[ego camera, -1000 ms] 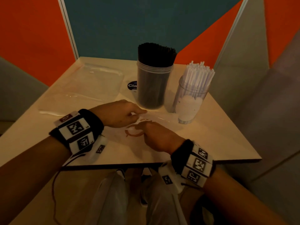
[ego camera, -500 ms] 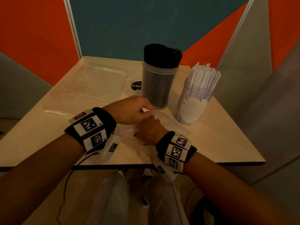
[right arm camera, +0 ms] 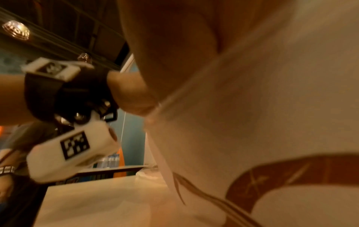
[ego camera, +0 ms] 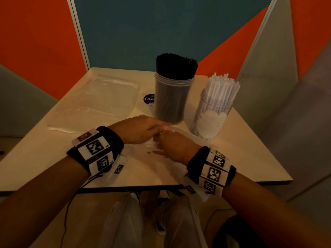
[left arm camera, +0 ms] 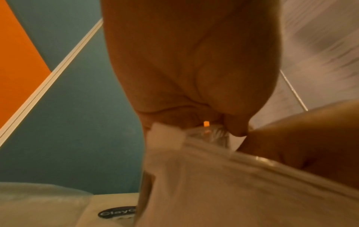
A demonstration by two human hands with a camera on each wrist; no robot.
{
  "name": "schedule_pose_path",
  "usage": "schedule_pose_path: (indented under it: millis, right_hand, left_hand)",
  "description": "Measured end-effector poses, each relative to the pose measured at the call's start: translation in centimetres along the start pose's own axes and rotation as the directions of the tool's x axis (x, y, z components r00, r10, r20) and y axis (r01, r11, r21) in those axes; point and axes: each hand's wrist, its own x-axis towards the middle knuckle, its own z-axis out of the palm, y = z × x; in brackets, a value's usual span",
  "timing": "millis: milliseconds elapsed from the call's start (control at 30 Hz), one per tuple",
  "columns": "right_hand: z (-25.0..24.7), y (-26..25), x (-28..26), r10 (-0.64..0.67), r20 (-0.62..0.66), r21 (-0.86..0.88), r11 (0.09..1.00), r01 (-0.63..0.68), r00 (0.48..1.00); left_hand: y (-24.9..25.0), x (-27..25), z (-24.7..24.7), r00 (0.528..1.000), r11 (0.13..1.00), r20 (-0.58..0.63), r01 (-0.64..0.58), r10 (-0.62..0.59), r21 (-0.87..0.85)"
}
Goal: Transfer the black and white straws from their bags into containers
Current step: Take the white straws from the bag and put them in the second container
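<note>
Table [ego camera: 232,158]: both jars filled.
Grip: your left hand [ego camera: 141,128] and right hand [ego camera: 172,145] pinch the emptied bag [ego camera: 180,131].
Next: probably set it aside.

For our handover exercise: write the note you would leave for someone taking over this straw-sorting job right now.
Left hand: pinches the edge of a clear bag with a red print, near the table's front.
Right hand: pinches the same bag edge, beside the left.
Black straws: upright in their clear container.
White straws: upright in the clear jar to its right.
Second clear bag: flat on the table, far left, looks empty.
Done: both colours are in containers.
Left: whether the held bag holds any straws cannot be seen; check, then set it aside.
</note>
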Motion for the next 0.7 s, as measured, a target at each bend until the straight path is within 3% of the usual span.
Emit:
schedule_pose_path:
  millis: [167,233,300,367,433,533,633,700]
  right_hand:
    - [-2.9,0.8,-3.9,-0.074,-0.117,0.181,0.979,0.095,0.990]
    - [-4.1,1.3,-5.5,-0.049,-0.235,0.329,0.936,0.127,0.971]
    - [-5.9,2.2,-6.9,0.069,-0.376,0.554,0.816,0.164,0.924]
    - [-8.3,3.3,-7.7,0.205,-0.489,0.759,0.579,0.298,0.848]
    - [-10.7,5.2,-8.0,0.292,-0.607,0.767,0.457,0.450,0.739]
    - [-13.3,8.4,-7.8,0.376,-0.706,0.703,0.474,0.530,0.600]
    - [-15.0,11.2,-7.2,0.423,-0.738,0.674,0.499,0.545,0.526]
    - [-15.5,12.7,-6.6,0.454,-0.742,0.671,0.514,0.535,0.494]
  left_hand:
    - [-0.6,-1.0,-0.1,1.000,0.988,0.015,0.025,-0.023,-0.152]
    - [-0.7,-1.1,-0.2,0.996,0.982,0.064,0.076,-0.066,-0.171]
    - [-0.6,-0.9,-0.3,0.985,0.985,0.141,0.118,-0.101,-0.122]
    - [-0.3,-0.6,-0.7,0.970,0.991,0.218,0.122,-0.107,-0.056]
    - [0.5,-0.1,-1.1,0.969,0.995,0.229,0.095,-0.095,0.014]
    - [2.2,1.2,-2.0,0.991,0.998,0.120,0.050,-0.056,0.048]
    - [4.4,3.6,-3.0,0.994,0.997,-0.078,-0.083,0.083,-0.004]
    - [5.9,5.7,-3.4,0.956,0.986,-0.244,-0.169,0.165,0.004]
